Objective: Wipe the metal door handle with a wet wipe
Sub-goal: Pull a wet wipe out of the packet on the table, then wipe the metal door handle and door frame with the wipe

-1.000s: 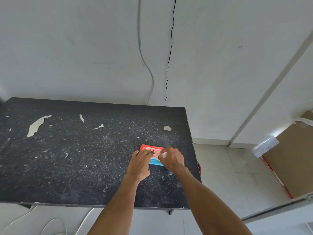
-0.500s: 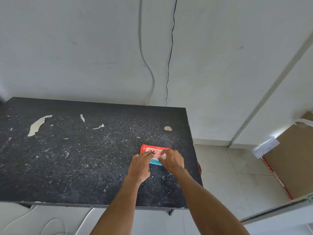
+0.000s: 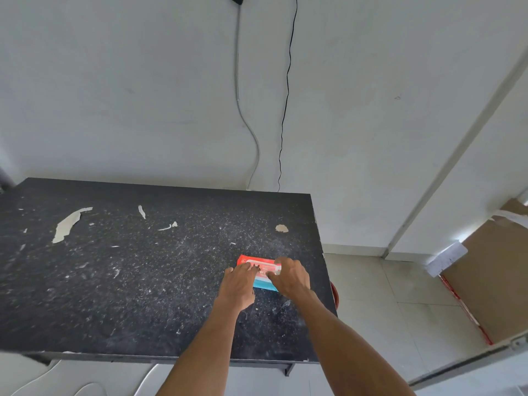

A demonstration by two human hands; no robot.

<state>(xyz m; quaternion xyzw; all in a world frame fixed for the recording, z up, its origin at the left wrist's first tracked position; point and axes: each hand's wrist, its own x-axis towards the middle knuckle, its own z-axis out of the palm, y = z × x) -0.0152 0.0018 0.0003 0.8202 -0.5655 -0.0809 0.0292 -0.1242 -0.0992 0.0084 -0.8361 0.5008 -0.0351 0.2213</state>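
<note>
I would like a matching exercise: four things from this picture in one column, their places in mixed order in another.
1 wipe pack
2 black cable
3 cardboard
4 large paint flake

a hangs down the wall
b at the right edge of the view
c on the table, left part
d on the table, touched by left hand and right hand

Pairs: 1-d; 2-a; 3-b; 4-c

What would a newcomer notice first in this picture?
The red and blue wet wipe packet stands out on the black speckled tabletop, near its right edge. The left hand presses flat on it, and the right hand curls its fingers over its right end.
</note>
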